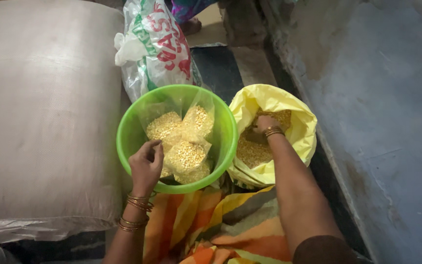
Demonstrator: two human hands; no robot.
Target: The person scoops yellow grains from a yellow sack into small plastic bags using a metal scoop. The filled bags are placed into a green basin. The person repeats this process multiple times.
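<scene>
- Your left hand (146, 164) rests half-curled on the rim of one green bowl (125, 142), at its 7 o'clock, and grips nothing.
- The bowl holds four clear packets of yellow split pulses (185, 155).
- Your right hand (264, 124) is down in one yellow bag (299, 128) of loose pulses, at 3 o'clock from the bowl; I cannot tell its grip.
- One big white sack (45, 117) lies at 9 o'clock.

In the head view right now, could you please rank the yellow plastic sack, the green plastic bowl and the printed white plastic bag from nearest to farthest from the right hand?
1. Yellow plastic sack: the right hand is inside it, at the grain.
2. Green plastic bowl: just left of the sack.
3. Printed white plastic bag: behind the bowl, upper left.
</scene>
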